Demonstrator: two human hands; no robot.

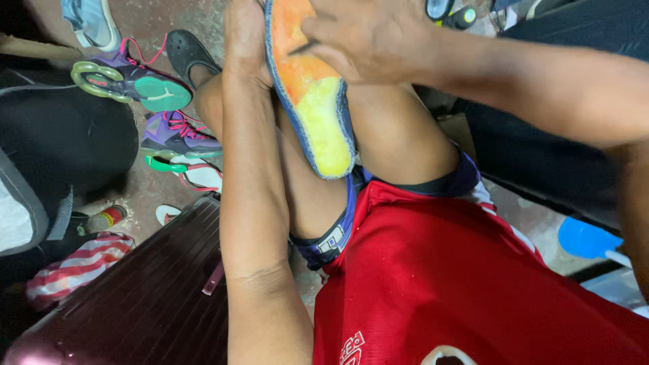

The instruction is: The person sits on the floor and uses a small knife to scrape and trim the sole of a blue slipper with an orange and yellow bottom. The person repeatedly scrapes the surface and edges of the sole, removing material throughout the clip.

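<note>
The insole [312, 88], orange at its upper part and yellow toward its lower end with a blue rim, stands almost upright between the person's bare knees, its lower tip resting just above the hem of the blue shorts [338, 233]. The left hand [245, 40] lies along the insole's left edge, palm against it; the fingers run off the top of the view, so I cannot tell how far they curl around it. The right hand [368, 37] comes in from the upper right and rests on the orange face, its fingers bent and pinched on a thin dark tool [304, 48] whose tip touches the orange surface. A red shirt [460, 284] fills the lower right.

On the floor [145, 186] to the left, a purple sneaker [177, 134] with pink laces sits near the left knee, and a second purple sneaker [132, 80] lies tipped over above it, showing its green sole. A black clog [190, 54] lies just beside the tipped sneaker. A dark maroon suitcase [142, 297] with ribbed sides takes up the lower left corner, touching the left forearm. Next to it lies a red and white striped cloth [78, 267], and a small bottle [105, 220] rests just above that. A blue round thing [585, 238] shows at the right edge.
</note>
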